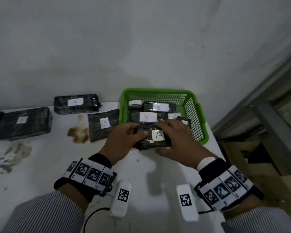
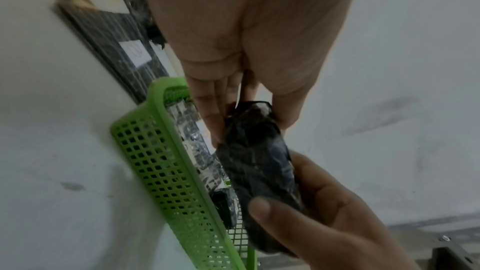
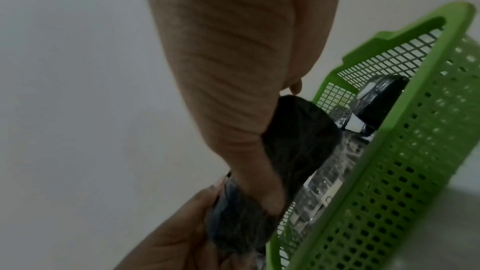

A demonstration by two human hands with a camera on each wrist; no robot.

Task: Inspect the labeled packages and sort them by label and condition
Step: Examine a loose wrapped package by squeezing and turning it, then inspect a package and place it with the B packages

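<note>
Green basket (image 1: 198, 118) of packages (image 1: 148, 117) sits behind the hand-held A package (image 1: 152, 138).

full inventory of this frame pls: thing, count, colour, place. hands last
Held package: 1, black wrap, white label A, above the table's near edge in front of the basket.
Green basket: 1, green mesh, right end of the table by the wall.
Packages in basket: at least 3, black wrap; two show white B labels, others partly hidden.
B package on table: 1, black, white label B, just left of the basket.
A packages on table: 2, black, white labels A, far left side near the wall.
Table: 1, white, brown and grey stains.
Wrist bands: 2, black with black-and-white marker squares.
Left hand: grips the held package's left end.
Right hand: grips its right end.
</note>
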